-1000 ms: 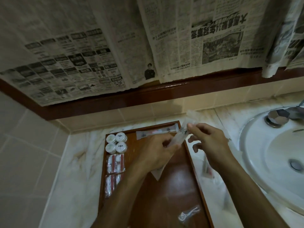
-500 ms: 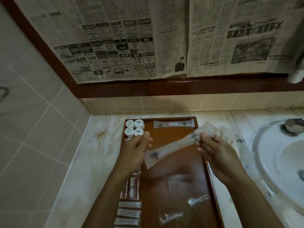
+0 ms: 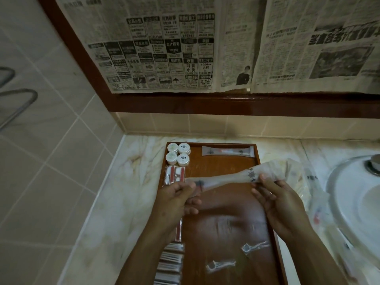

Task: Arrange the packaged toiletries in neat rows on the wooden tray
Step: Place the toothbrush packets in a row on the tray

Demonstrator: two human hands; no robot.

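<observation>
- Left hand [image 3: 176, 199] and right hand [image 3: 276, 199] each pinch, fingers curled, an end of the long translucent plastic sachet [image 3: 226, 178], stretched level.
- Held mid-frame over the brown wooden tray [image 3: 258, 159], probably for a row beneath the matching sachet [image 3: 227, 151].

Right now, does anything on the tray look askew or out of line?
Yes. Two small clear packets lie tilted in the wooden tray's near middle, outside any row, whereas the round tubs and left-edge packets sit aligned.
</observation>
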